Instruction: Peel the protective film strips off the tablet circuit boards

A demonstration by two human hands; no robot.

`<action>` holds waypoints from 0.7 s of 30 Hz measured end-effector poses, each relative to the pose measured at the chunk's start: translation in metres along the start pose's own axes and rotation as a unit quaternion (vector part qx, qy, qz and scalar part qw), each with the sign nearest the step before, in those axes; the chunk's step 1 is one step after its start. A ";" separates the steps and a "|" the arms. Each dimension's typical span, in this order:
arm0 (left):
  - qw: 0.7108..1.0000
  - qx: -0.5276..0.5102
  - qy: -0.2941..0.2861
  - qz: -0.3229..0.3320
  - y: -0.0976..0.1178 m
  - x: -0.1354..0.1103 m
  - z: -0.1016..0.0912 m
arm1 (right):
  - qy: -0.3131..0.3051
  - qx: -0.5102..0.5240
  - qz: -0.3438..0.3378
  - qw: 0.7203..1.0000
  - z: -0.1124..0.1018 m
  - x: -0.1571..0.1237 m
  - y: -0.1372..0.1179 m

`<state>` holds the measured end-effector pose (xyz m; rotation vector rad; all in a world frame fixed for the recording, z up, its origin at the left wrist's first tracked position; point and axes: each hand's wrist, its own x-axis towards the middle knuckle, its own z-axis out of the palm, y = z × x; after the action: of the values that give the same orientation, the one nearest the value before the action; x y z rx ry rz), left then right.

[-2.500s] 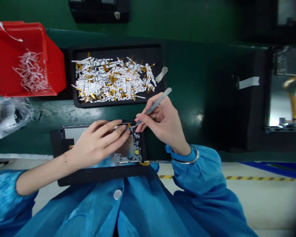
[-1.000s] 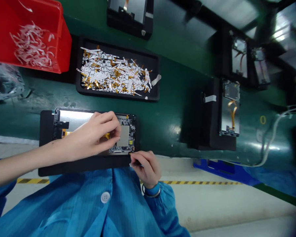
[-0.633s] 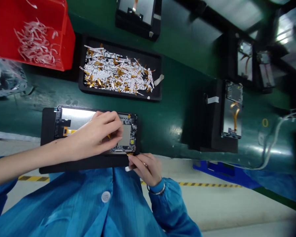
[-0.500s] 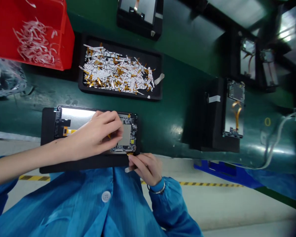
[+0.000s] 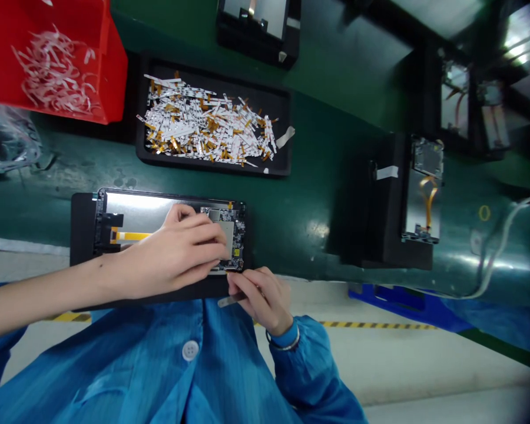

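Observation:
An opened tablet (image 5: 136, 203), its silver back panel and circuit board (image 5: 223, 227) exposed, lies on a black foam block (image 5: 82, 235). A yellow-orange flex cable (image 5: 132, 236) runs along the panel and under my left hand (image 5: 181, 250). That hand rests across the board with fingers extended and slightly bent, fingertips near its lower edge; nothing shows in it. At the board's lower right corner, my right hand (image 5: 260, 294) pinches a thin flex strip (image 5: 230, 301), its pale end sticking out to the left below the fingers. The pinched end is mostly hidden.
Beyond the tablet, a black tray (image 5: 212, 168) holds many white-and-orange flex strips. A red bin (image 5: 112, 76) with white peelings stands far left, beside a clear plastic bag (image 5: 9, 141). More opened tablets on black blocks (image 5: 386, 218) stand right; a white cable (image 5: 499, 253) crosses there.
My left hand has loosened from its curled pinch, and its fingers now stretch over the board's lower edge. My right hand stays at the corner with the strip, shifted very slightly.

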<state>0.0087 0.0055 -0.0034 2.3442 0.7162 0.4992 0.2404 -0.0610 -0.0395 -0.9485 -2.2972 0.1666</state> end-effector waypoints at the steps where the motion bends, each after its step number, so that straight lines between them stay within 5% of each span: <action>1: 1.000 0.000 -0.001 0.006 0.000 -0.001 0.000 | -0.003 -0.001 0.005 1.000 0.000 0.000 -0.001; 8: 0.999 0.018 -0.030 0.040 -0.004 -0.010 -0.002 | -0.011 -0.005 0.056 0.998 0.000 0.002 -0.006; 16: 0.992 0.096 0.000 0.082 -0.009 -0.014 0.004 | -0.032 0.076 0.124 0.989 -0.007 0.002 0.001; 21: 0.990 0.109 0.008 0.085 -0.008 -0.013 0.005 | -0.073 0.112 0.107 0.985 -0.012 0.000 0.008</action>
<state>-0.0017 0.0001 -0.0148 2.6243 0.6067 0.5384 0.2522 -0.0566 -0.0329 -1.0938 -2.2420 0.5907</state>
